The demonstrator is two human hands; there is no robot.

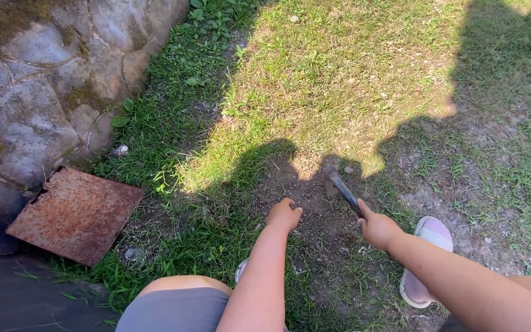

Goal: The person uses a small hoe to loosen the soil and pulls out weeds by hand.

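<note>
Outdoor yard, patchy grass (339,74), sun and shadow. Bare dirt patch (314,209) at 6 o'clock. Right hand (377,229) closed around hoe (337,182), blade on dirt. Left hand (284,214) curled, pressing dirt. Stone wall (38,80) at 10, rusty plate (75,213) at 8. Sandal (426,258) at 5.

Open grass (339,74) ahead and right; nothing tall blocks passage. Stone wall (38,80) and rusty metal plate (75,214) close off the left. Near ground, slipper (428,237) and knee (179,298) crowd in; shadowed soil possibly hides small stones.
</note>
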